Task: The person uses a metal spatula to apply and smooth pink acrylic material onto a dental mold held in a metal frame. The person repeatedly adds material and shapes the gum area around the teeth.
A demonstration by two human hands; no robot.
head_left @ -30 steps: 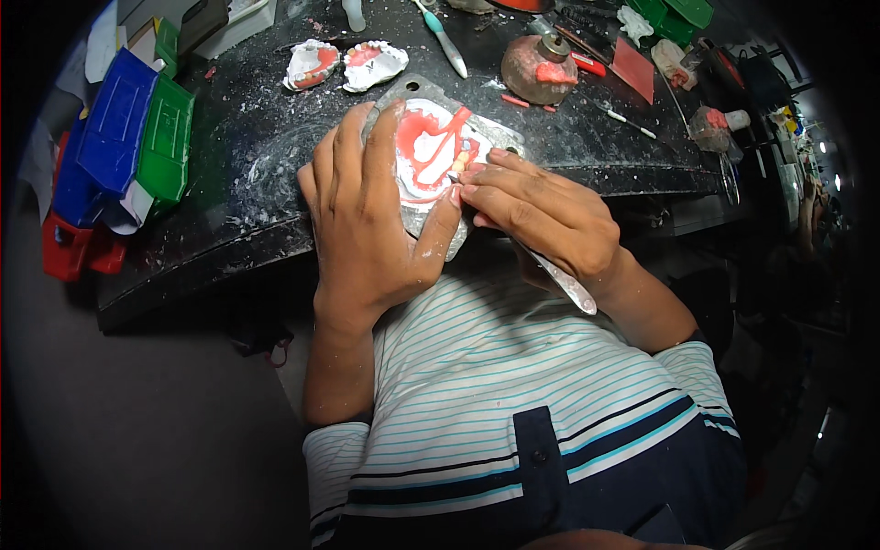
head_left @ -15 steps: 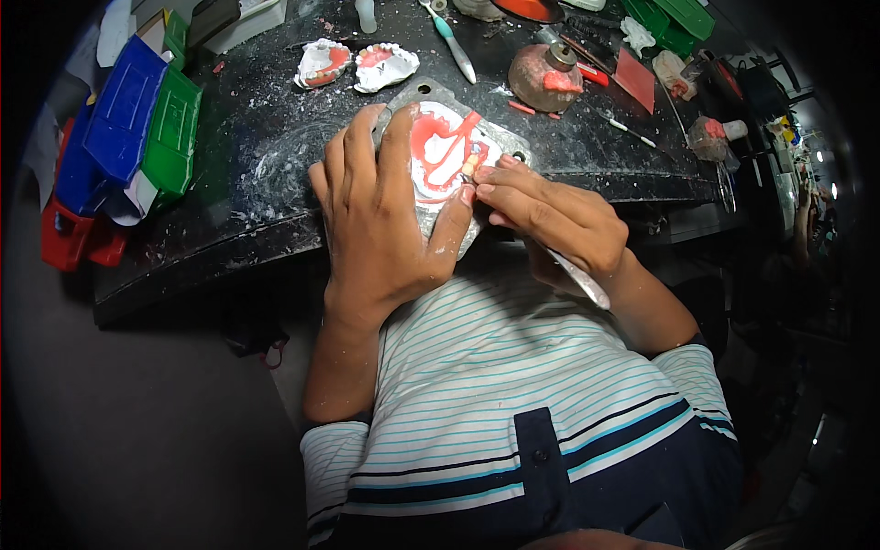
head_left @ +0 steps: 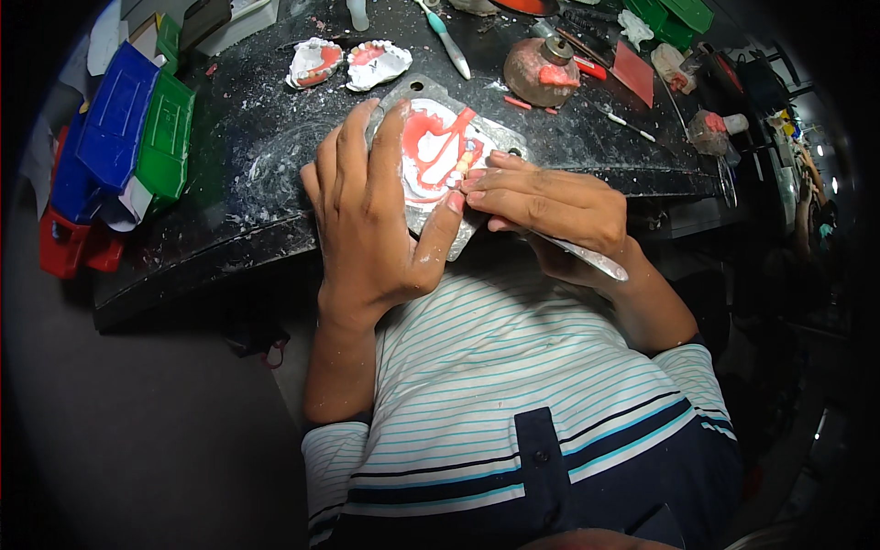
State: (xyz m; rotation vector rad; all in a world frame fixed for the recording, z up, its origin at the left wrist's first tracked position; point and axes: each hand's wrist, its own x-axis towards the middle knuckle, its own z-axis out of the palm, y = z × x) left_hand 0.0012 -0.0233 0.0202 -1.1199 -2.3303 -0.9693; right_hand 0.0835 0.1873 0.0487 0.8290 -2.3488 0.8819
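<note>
A grey metal dental flask half sits at the table's front edge. Set in it is a white plaster cast overlaid with pink wax strips and a few tooth-coloured pieces. My left hand grips the flask, fingers over its left side and thumb near the teeth. In my right hand is a slim metal hand tool, its handle slanting out below the palm. The fingertips hide its working end, close to the teeth and my left thumb.
Two plaster dental casts with pink wax lie behind the flask. A toothbrush, a stained round burner, a pink wax sheet and a thin pen-like tool lie further right. Blue and green bins stand at left.
Both hands and the flask appear slightly further left in view, as does the table. The right hand has flattened a little, and the tool's handle has swung up and to the right.
</note>
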